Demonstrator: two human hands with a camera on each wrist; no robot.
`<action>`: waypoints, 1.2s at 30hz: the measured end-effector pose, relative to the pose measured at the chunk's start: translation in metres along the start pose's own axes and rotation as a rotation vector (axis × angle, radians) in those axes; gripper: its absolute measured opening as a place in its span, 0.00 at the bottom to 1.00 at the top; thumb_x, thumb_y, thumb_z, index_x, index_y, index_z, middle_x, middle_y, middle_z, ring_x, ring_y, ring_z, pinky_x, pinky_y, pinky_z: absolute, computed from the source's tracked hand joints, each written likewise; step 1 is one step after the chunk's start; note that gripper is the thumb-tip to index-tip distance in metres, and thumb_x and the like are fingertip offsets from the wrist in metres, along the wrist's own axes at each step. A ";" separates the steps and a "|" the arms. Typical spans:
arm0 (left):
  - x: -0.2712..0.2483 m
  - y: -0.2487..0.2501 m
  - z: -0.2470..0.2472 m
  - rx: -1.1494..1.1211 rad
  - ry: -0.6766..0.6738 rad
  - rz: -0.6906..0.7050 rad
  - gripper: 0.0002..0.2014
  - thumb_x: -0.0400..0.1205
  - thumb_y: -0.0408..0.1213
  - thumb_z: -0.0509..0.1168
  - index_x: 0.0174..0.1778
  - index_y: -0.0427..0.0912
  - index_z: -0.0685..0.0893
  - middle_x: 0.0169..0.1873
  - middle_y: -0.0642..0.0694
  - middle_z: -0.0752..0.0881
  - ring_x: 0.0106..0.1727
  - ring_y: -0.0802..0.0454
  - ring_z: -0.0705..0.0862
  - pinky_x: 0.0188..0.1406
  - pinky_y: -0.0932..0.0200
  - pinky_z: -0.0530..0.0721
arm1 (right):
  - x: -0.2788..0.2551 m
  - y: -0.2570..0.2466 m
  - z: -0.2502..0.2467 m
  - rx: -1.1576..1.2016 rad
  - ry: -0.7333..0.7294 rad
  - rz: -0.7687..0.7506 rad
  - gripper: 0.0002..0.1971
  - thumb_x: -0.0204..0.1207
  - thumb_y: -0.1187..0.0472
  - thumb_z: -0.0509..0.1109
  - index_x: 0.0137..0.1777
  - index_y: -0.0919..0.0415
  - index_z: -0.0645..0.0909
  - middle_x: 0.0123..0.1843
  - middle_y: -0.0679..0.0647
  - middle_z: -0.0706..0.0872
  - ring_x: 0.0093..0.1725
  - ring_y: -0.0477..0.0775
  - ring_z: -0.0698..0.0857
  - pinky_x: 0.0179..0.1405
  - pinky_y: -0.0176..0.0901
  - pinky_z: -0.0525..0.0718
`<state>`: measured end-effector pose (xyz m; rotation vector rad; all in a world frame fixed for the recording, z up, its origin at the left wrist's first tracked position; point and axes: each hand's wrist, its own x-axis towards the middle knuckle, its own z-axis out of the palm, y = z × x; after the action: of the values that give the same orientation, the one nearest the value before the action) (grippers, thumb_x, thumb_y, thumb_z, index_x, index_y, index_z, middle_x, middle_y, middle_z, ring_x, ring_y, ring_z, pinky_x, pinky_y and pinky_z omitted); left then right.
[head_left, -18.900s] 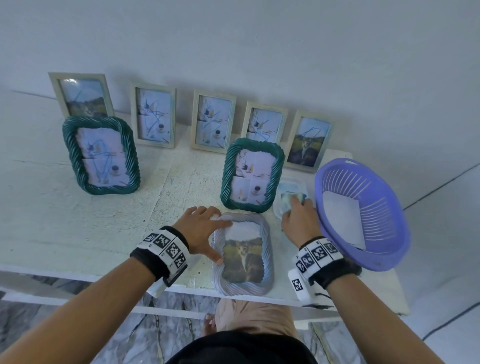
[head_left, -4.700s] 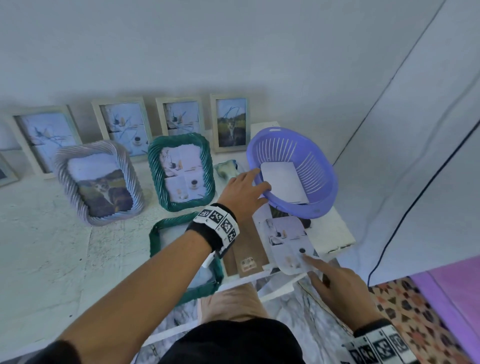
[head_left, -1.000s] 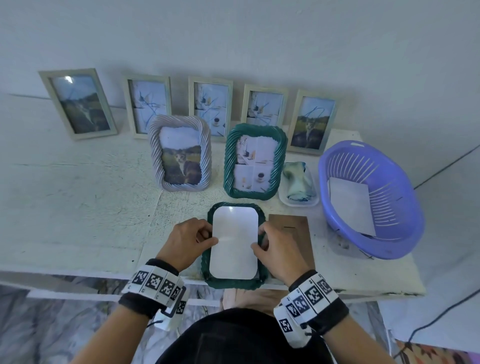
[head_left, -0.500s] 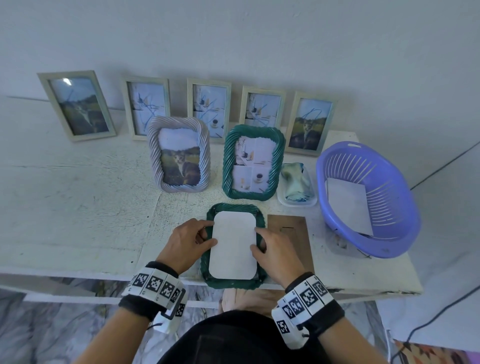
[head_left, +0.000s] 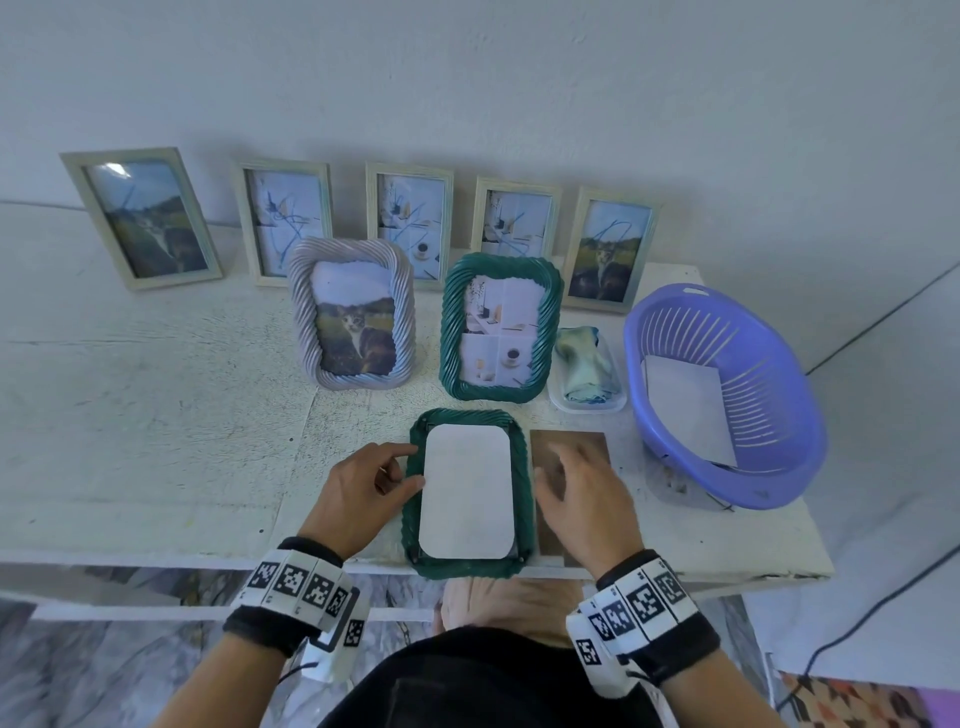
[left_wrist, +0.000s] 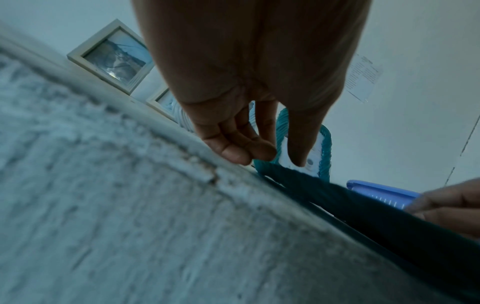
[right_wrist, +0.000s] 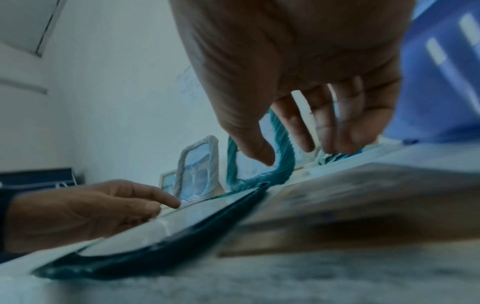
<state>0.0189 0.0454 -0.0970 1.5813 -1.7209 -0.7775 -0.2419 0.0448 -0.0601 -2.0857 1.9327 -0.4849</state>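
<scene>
Face-down green frame (head_left: 470, 569) at the near edge of the surface (head_left: 182, 441), white photo sheet (head_left: 467, 493) seated inside. Left hand (head_left: 358, 491) relaxed, thumb and forefinger tips resting on the left rim. Right hand (head_left: 582, 499) spread and empty over the brown backing board (head_left: 571, 441) just right, perhaps touching; blurred. Best to steady the frame, then lower the board square over the sheet.

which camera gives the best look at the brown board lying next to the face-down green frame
The head view: the brown board lies flat right of the green frame, its outline plain though the right hand covers part. The right wrist view shows it edge-on and blurred. The left wrist view does not show it.
</scene>
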 end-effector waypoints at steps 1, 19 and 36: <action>-0.002 -0.001 0.000 -0.007 0.004 0.004 0.14 0.75 0.37 0.76 0.57 0.48 0.86 0.35 0.50 0.83 0.40 0.55 0.81 0.38 0.73 0.78 | -0.001 0.004 -0.004 -0.100 -0.001 0.069 0.18 0.79 0.47 0.64 0.61 0.59 0.78 0.54 0.55 0.81 0.51 0.57 0.82 0.39 0.47 0.82; -0.010 -0.006 0.005 -0.028 0.028 0.047 0.10 0.75 0.32 0.76 0.51 0.46 0.89 0.35 0.51 0.83 0.40 0.54 0.82 0.41 0.68 0.80 | -0.007 0.017 -0.016 0.093 -0.137 0.423 0.25 0.65 0.39 0.75 0.49 0.56 0.72 0.53 0.54 0.68 0.56 0.61 0.71 0.49 0.48 0.73; -0.010 -0.007 0.005 0.010 0.010 0.067 0.10 0.76 0.38 0.74 0.52 0.50 0.90 0.35 0.54 0.81 0.40 0.58 0.82 0.38 0.74 0.78 | 0.001 -0.074 0.026 0.001 -0.205 0.187 0.38 0.66 0.34 0.70 0.69 0.56 0.67 0.59 0.55 0.68 0.58 0.59 0.72 0.39 0.43 0.74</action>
<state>0.0191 0.0546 -0.1063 1.5237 -1.7643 -0.7281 -0.1636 0.0489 -0.0538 -1.8487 1.9789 -0.2229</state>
